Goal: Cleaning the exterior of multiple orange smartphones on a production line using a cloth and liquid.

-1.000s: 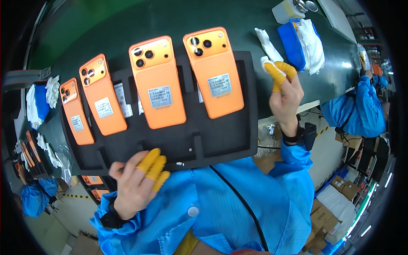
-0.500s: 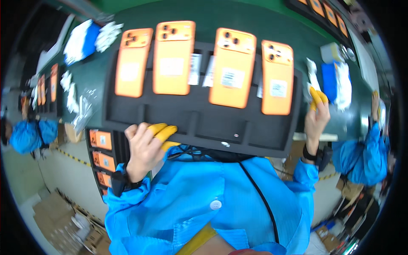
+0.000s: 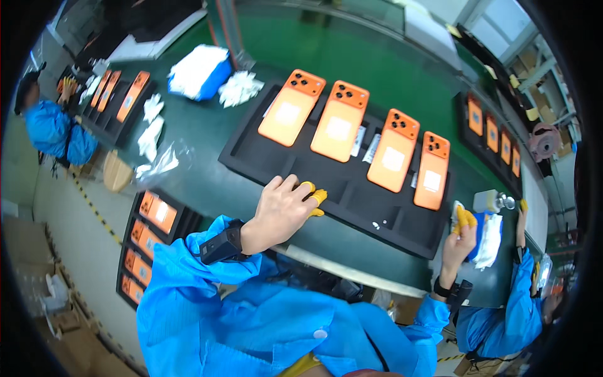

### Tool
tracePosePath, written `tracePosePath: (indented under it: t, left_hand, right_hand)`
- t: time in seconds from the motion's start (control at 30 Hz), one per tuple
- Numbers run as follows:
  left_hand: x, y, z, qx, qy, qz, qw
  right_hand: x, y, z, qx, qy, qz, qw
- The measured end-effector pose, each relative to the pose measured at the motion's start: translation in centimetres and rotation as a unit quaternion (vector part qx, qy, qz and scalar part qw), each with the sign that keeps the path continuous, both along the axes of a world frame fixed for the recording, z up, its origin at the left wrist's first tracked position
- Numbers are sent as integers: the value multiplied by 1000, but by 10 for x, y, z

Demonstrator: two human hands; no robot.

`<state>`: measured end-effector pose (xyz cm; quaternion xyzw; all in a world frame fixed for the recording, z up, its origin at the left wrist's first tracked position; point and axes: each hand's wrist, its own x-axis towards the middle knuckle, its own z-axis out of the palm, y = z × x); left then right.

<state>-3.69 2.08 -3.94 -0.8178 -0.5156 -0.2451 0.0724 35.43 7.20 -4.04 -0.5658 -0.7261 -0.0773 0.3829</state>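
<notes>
A black compartmented tray [image 3: 289, 164] lies on the green table, bearing several orange phone-shaped pieces with camera cutouts, such as an orange phone back [image 3: 339, 119], each with a white label. My left hand [image 3: 282, 210] is closed over the middle of the tray's near edge, yellow finger cots on its tips. Beyond the tray's right end, my right hand [image 3: 460, 244], also in yellow finger cots, has its fingers pressed together on a crumpled white wipe [image 3: 455, 211]; they partly cover it.
Blue packs of white wipes stand at the right [image 3: 488, 242] and far left [image 3: 204, 72]. Crumpled wipes [image 3: 240, 88] and clear plastic [image 3: 162, 162] lie on the table. More loaded trays sit at lower left [image 3: 143, 242] and far right [image 3: 493, 141]. Co-workers in blue [image 3: 53, 132] flank both sides.
My view has swung, bringing more of the table's far side in. The tray's near edge now shows farther from the table's front edge. My right fingers have come onto the wipe.
</notes>
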Motion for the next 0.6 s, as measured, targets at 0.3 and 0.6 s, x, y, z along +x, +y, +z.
tracePosePath:
  t: [0.3,0.6]
  left_hand:
    - [1,94,6,28,36,28,999]
    - [53,224,-3,111,-22,207,972]
  right_hand:
    - [-47,19,8,50,67,40,996]
    - [-45,18,-2,-4,62,31,998]
